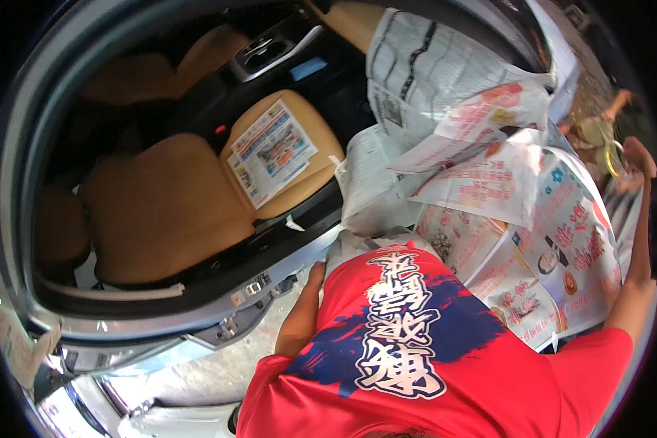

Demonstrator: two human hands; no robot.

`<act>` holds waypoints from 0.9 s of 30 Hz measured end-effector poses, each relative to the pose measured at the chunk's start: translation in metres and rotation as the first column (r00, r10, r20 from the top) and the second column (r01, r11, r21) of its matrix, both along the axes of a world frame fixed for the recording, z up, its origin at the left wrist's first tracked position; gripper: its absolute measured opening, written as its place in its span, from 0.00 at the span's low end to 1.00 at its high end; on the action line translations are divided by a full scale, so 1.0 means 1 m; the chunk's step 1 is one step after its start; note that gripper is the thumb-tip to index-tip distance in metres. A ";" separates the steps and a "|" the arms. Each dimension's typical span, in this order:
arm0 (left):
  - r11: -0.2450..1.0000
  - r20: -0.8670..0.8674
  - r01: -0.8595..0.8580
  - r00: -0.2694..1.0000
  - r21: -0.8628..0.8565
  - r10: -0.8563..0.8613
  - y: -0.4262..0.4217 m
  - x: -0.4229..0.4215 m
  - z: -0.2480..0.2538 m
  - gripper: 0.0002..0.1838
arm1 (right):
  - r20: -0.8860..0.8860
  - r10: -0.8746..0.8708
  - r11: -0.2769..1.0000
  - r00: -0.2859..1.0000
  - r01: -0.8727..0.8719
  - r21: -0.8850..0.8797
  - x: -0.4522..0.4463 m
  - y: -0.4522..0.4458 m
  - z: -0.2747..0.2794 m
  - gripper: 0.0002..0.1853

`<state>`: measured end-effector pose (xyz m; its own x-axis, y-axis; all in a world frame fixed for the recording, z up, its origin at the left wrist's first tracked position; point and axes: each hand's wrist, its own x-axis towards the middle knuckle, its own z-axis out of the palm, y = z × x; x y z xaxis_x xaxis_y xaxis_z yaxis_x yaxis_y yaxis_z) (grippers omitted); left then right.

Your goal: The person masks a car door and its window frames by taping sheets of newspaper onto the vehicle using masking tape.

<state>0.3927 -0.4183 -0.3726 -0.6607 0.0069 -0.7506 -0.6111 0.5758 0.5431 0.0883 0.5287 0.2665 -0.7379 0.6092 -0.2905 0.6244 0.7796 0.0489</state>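
I am looking into an open car, taking the tan seat (164, 212) as my landmark. A folded newspaper (274, 155) is lying on its cushion, and beside the cushion, farther into the cabin, a dark console (263, 58) is sitting near a small blue item (309, 69). A white scrap (294, 223) is resting on the sill (310, 239), along the seat's outer side. Past the cushion's front edge, I am seeing grey-printed sheets (438, 73) hanging in overlapping folds; farther from the seat, colourful printed sheets (525, 263) are spreading beside the red shirt (445, 336).

The left hand (319, 271) is showing only partly, just outside the sill by the seat; I cannot tell how its fingers are set. The right hand (639, 159) is reaching out beyond the colourful sheets, well apart from the seat, its blurred fingers apparently curling to grip a yellow ring (615, 159). Pale ground (197, 383) is stretching outside the car, behind the seat's outer side.
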 end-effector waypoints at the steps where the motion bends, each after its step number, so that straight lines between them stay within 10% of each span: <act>1: 0.998 -0.062 -0.004 0.998 -0.058 0.001 0.004 0.002 -0.004 0.23 | -0.007 0.007 1.000 1.000 -0.007 0.002 0.002 0.000 -0.004 0.09; 21: 0.983 -0.061 0.117 0.990 -0.139 -0.127 0.040 -0.035 0.010 0.22 | -0.128 0.041 0.999 0.991 -0.041 -0.003 0.015 -0.038 -0.031 0.11; 27: 0.985 -0.021 -0.098 0.995 -0.144 0.096 0.049 -0.040 0.060 0.22 | -0.142 0.036 0.999 0.989 -0.039 -0.018 0.029 -0.044 -0.045 0.12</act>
